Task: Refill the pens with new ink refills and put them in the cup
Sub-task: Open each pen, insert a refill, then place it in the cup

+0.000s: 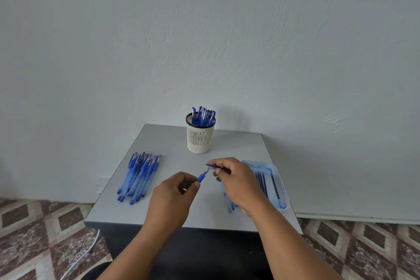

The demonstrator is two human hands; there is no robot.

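Capping a refilled pen

The left hand [172, 195] is pinching the pen [201, 177], tip slanting up-right toward the right hand [234, 179], whose fingers are gripping the blue cap [212, 166] just beyond it.

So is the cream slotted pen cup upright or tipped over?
Upright. The cream slotted pen cup stands on its base at the grey table's far edge, blue capped pens sticking up out of its dark rim.

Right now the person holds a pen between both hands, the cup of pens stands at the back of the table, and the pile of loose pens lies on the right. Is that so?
Not quite. The head view shows the pile of loose pens on the left side of the table; the tray of refills is on the right. The rest holds: left hand and right hand hold a pen, and the cup stands at the back.
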